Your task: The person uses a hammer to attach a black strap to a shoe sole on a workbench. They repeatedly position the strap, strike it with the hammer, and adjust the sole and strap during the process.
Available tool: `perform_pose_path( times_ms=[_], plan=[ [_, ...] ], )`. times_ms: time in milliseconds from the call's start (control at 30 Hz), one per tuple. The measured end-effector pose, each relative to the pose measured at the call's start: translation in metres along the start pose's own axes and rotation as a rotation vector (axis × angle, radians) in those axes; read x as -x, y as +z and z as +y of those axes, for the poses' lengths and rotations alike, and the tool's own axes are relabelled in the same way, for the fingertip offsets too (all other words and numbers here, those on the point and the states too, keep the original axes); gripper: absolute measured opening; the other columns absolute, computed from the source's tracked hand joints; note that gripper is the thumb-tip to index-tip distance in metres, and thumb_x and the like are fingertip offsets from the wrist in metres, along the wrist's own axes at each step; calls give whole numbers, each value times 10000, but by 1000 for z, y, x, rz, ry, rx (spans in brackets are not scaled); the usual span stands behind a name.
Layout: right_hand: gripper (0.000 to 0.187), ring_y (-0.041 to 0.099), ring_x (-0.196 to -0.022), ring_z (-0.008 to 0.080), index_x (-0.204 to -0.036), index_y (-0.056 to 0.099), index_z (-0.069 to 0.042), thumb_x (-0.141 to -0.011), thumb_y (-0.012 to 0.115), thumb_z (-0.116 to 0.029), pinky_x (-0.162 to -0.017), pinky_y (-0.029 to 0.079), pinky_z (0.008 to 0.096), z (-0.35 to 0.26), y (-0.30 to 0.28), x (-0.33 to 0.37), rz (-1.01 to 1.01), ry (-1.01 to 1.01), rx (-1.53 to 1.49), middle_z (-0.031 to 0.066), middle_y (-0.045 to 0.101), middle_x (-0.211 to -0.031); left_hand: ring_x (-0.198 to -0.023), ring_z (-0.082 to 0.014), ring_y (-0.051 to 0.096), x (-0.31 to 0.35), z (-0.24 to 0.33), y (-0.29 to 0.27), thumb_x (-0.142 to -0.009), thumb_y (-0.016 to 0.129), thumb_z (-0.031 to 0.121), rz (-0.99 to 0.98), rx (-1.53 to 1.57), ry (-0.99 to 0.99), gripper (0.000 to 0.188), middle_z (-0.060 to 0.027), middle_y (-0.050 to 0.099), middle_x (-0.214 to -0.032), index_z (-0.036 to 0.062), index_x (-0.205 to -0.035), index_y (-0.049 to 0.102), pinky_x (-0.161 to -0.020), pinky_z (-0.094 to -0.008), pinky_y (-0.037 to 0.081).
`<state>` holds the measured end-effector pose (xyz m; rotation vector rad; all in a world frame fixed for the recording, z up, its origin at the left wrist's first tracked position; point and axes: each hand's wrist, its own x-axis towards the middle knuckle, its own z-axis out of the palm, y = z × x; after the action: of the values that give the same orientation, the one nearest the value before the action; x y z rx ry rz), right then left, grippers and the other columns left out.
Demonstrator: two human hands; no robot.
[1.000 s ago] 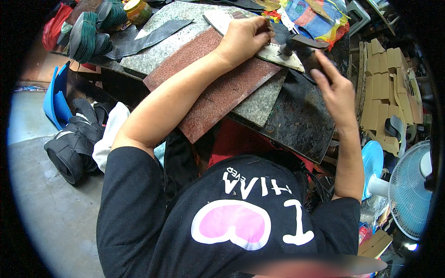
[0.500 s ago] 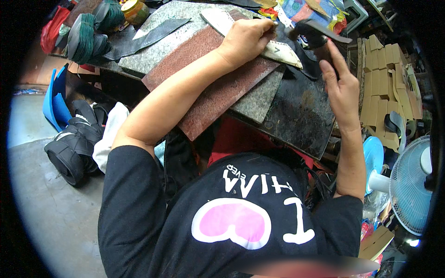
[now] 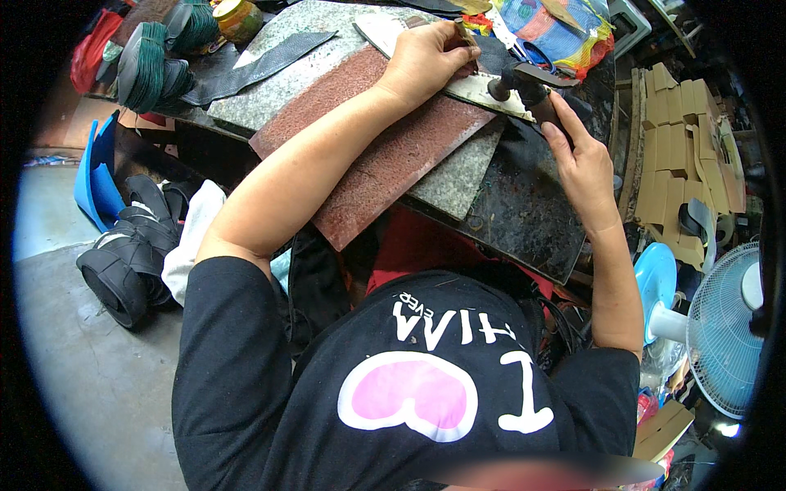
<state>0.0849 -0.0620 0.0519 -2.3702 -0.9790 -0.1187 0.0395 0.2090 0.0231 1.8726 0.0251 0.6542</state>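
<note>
A cream-white strip (image 3: 379, 31) with a pointed end lies across a reddish-brown slab (image 3: 360, 139). Over its middle, my left hand (image 3: 422, 59) is closed in a pinch; a small thin brownish thing shows at the fingertips, too small to name. My right hand (image 3: 583, 168) grips a dark hammer (image 3: 536, 98), index finger stretched along the handle. The hammer's round face is over the right part of the strip, at or very near its surface; whether they touch I cannot tell.
A grey speckled stone slab (image 3: 458, 182) lies under the reddish one on a dark table (image 3: 532, 204). A black textured strip (image 3: 270, 67) rests at the back left, by green cord spools (image 3: 143, 69). Stacked cardboard boxes (image 3: 671, 155) and a fan (image 3: 725, 327) stand at the right.
The hammer has come down and left, from raised beside the strip to over its right part. My right hand moved left with it; my left hand shifted slightly.
</note>
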Motion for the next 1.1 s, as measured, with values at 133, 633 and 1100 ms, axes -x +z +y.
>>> perform_pose_path(
  times_ms=[133,633,1100],
  plan=[
    [405,728,-909,277,-1347,600,-209,-961,629,-326,-771,539,385,-24,-23,-10,44,-62,-112,185,708,-1065,-806,-83,670,-1,6,-2,-920,697,137,-96,-90,46,169,-43,706,-845,-10,-1002,676,-726,-254,561],
    [427,713,-923,317,-1374,569,-203,-976,600,-354,-754,541,392,-10,-30,-7,12,79,-106,166,715,-1036,-812,-383,668,4,16,6,-858,662,144,-31,-404,383,157,-200,673,-855,32,-968,660,-722,-436,545],
    [436,679,-874,404,-1377,558,-274,-963,591,-408,-725,535,448,4,-3,-1,24,-83,-9,216,695,-897,-731,-117,692,-2,5,7,-894,712,146,-2,11,-81,210,-102,714,-809,-38,-986,672,-653,-281,575]
  ],
)
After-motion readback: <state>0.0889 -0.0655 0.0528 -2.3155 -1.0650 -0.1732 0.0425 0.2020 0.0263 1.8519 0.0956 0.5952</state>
